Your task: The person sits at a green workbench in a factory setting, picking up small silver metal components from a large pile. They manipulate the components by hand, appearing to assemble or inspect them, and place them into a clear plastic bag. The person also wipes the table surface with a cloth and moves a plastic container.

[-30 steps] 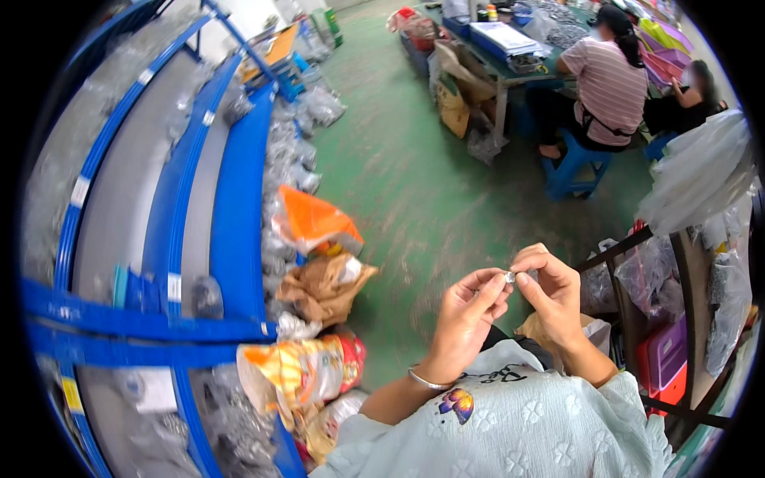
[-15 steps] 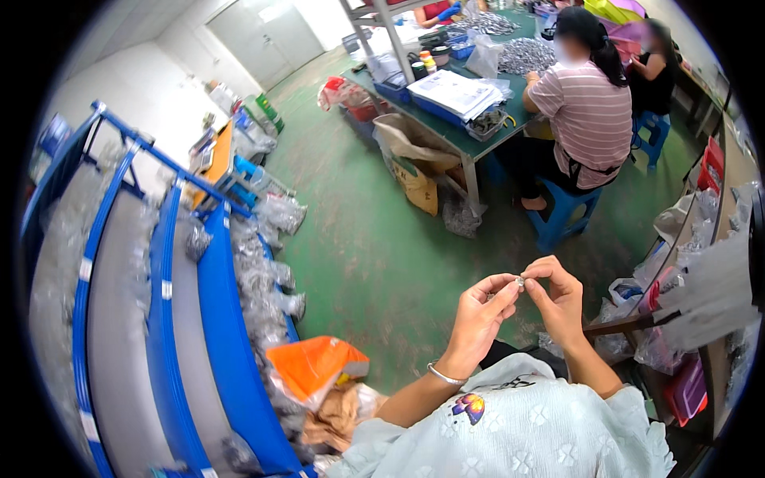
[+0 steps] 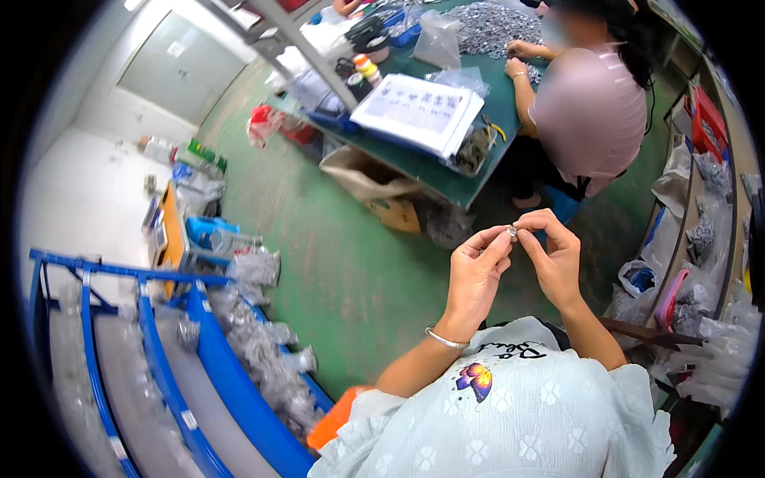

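A small shiny silver metal piece (image 3: 512, 233) is pinched between the fingertips of both hands, held up in front of my body. My left hand (image 3: 476, 275) grips it from the left with thumb and forefinger, its other fingers curled in. From the right, my right hand (image 3: 555, 261) closes thumb and forefinger on the same piece. Its exact kind is too small to make out, as the fingertips cover most of it. A silver bangle (image 3: 446, 338) circles my left wrist.
Ahead stands a green-topped table (image 3: 390, 162) with a pile of small metal parts (image 3: 498, 30) and papers (image 3: 418, 111). A seated co-worker in a striped shirt (image 3: 625, 119) handles parts there. Blue shelving (image 3: 231, 350) with bagged items is at left; shelves with plastic bags (image 3: 677, 199) line the right.
My view has shifted toward the table, which now appears nearer and larger. Both hands still pinch the small metal piece. The orange bag at lower left is now mostly hidden.
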{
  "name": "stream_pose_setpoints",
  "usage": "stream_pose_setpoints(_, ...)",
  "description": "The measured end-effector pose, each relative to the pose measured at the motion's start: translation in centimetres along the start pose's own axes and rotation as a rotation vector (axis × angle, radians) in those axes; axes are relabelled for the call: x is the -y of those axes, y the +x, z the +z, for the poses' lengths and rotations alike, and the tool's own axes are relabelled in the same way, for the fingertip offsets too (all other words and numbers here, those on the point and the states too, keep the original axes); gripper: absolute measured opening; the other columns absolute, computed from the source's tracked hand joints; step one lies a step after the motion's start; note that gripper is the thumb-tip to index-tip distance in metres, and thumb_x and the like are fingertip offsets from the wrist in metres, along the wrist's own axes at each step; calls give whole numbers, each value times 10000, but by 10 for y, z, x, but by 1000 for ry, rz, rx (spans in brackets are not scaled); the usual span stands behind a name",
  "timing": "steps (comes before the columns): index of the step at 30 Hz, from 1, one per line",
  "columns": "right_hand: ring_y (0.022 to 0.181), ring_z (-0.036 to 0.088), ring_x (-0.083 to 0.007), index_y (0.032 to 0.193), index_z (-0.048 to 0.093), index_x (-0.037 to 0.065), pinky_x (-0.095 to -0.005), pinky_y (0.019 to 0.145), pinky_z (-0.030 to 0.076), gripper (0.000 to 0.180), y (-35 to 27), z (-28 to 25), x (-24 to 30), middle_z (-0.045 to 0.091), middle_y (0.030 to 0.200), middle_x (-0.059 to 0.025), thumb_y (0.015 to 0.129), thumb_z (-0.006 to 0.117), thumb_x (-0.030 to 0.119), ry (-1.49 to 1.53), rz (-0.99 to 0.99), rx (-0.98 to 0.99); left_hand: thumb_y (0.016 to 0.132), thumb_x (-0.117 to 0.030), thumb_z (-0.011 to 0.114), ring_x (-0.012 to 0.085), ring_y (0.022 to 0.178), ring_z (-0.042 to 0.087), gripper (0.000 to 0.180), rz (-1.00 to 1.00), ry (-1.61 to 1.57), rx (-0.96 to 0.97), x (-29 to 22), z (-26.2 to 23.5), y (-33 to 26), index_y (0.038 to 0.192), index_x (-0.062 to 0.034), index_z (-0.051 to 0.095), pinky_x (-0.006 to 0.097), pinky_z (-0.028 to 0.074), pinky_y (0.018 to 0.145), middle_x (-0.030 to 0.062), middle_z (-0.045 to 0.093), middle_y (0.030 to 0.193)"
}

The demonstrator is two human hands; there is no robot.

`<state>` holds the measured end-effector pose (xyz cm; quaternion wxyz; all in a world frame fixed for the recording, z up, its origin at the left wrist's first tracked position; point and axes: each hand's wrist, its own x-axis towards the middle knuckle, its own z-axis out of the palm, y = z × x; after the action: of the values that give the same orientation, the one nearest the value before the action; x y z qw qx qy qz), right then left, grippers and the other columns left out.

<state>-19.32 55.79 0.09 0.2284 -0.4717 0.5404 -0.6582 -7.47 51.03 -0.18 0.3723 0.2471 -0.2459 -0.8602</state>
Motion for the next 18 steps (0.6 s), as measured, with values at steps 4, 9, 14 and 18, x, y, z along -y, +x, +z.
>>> stream_pose_setpoints(4,777,507,-122,856,608,-15,-238,697,394,74,71,24,-35,593,821,-51,788,584,4,42,47,-96,820,-65,626,29,715,511,192,-60,25,37,-37,-7,82,992,16,599,165,381,568,13,597,870)
stream_pose_setpoints(9,756,517,-73,900,605,-7,-208,699,401,92,142,44,-76,594,836,-18,824,576,38,296,319,-176,813,-48,628,22,679,506,194,-144,97,-39,-66,-18,174,995,13,597,158,370,546,22,607,871)
stream_pose_setpoints(14,759,531,-63,907,615,22,-216,694,391,126,197,49,-131,616,839,-12,847,570,123,544,542,-260,818,-49,621,36,668,512,202,-197,185,-88,-72,-31,258,997,35,584,163,382,541,35,614,868)
stream_pose_setpoints(18,760,543,-75,902,615,58,-224,682,361,126,234,41,-183,622,844,-2,853,562,162,710,693,-323,825,-56,613,60,716,549,191,-226,190,-118,-56,-45,324,990,36,588,171,393,560,43,619,879)
